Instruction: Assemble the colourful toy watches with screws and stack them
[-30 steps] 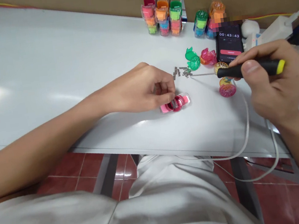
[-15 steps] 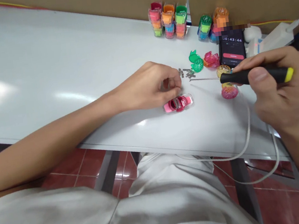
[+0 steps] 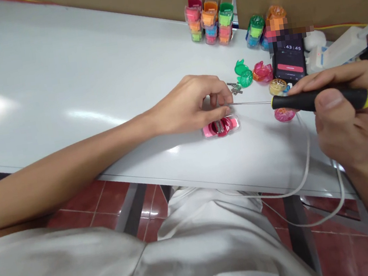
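The screwdriver (image 3: 321,101) has moved left, its tip at your left hand (image 3: 191,103), fingers pressed together above the pink case (image 3: 220,127); your right hand (image 3: 346,116) grips the handle.

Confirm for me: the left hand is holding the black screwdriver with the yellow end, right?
No, the right hand is holding the black screwdriver with the yellow end, as the head view shows. The left hand is only near its tip.
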A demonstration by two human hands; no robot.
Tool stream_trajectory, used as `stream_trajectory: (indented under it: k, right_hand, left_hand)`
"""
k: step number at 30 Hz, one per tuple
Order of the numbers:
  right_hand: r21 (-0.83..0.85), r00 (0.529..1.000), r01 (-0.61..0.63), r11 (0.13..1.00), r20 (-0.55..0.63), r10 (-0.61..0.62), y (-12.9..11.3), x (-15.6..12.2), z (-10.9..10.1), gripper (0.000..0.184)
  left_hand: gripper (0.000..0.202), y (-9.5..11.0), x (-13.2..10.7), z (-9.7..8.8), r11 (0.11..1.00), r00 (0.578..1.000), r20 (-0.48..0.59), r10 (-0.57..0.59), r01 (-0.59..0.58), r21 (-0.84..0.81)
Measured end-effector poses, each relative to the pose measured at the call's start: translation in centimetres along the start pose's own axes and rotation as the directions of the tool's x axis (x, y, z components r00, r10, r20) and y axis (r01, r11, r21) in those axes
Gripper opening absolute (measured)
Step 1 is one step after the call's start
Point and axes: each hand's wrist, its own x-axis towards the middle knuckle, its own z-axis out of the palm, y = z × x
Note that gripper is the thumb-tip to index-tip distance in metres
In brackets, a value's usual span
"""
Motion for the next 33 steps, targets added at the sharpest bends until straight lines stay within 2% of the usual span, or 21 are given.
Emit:
stream_trajectory:
  k: [7,16,24,29,33]
  right_hand:
    - [0.001,1.000,-0.022,1.000,0.015,0.022,-0.29,0.03,-0.16,0.017]
    - [-0.029,0.999,-0.045,0.999,0.012,0.045,-0.51,0.03,-0.21,0.018]
    - [-0.012,1.000,-0.002,1.000,-0.031,0.002,-0.31,0.11,0.10,0.017]
    - [-0.020,1.000,-0.018,1.000,-0.023,0.018,-0.33,0.14,0.13,0.016]
    - [-0.020,1.000,0.021,1.000,-0.018,-0.022,-0.19,0.15,-0.17,0.018]
  left_hand:
    - [0.014,-0.15,0.08,0.29,0.998,0.999,-0.011,0.038,-0.038,0.054]
    - [0.015,-0.56,0.07,0.47,0.996,0.997,-0.035,0.076,-0.074,0.042]
    - [0.019,-0.10,0.04,0.20,0.998,1.000,0.005,0.009,-0.010,0.068]
    - [0.019,-0.08,0.00,0.19,1.000,1.000,0.016,-0.005,0.005,0.009]
    - [0.023,-0.20,0.03,0.13,0.989,0.997,0.041,-0.071,0.076,-0.128]
